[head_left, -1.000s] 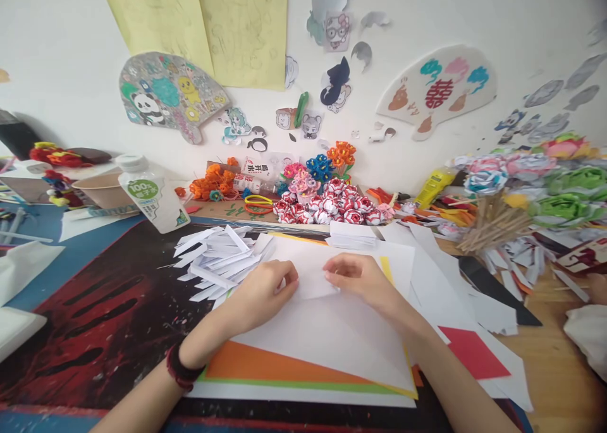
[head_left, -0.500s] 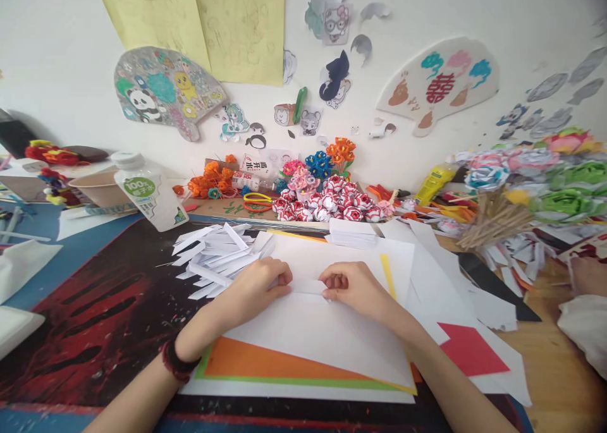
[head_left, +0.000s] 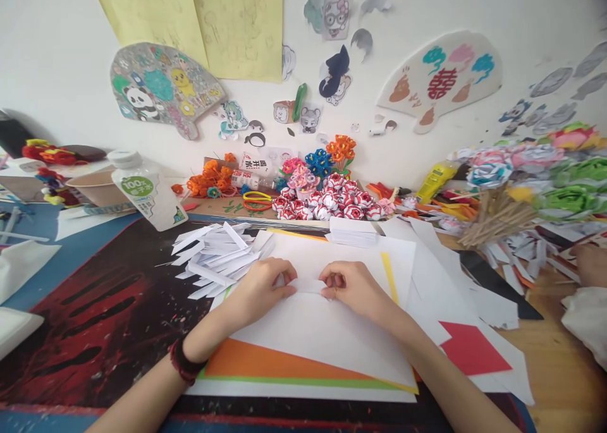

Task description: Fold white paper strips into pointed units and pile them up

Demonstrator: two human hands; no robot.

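Note:
Between my hands is a small white paper strip (head_left: 306,286), low over a large white sheet (head_left: 327,338). My left hand (head_left: 270,286) pinches its left end, and my right hand (head_left: 348,287) pinches its right end. Orange paper (head_left: 270,360) and green and yellow edges show beneath the large sheet. Many folded white strips (head_left: 213,256) lie in a loose pile beyond my left hand. Behind my right hand, a stack of small white papers (head_left: 353,232) rests on the sheet.
A white bottle (head_left: 149,196) stands at the back left. Paper flowers (head_left: 332,199) line the wall side. White scraps and a red piece (head_left: 474,349) lie on the right. Another person's sleeve (head_left: 585,319) shows at the right edge.
My left hand has shifted slightly right, closer to my right hand, with the strip still between them. The camera view has moved a little.

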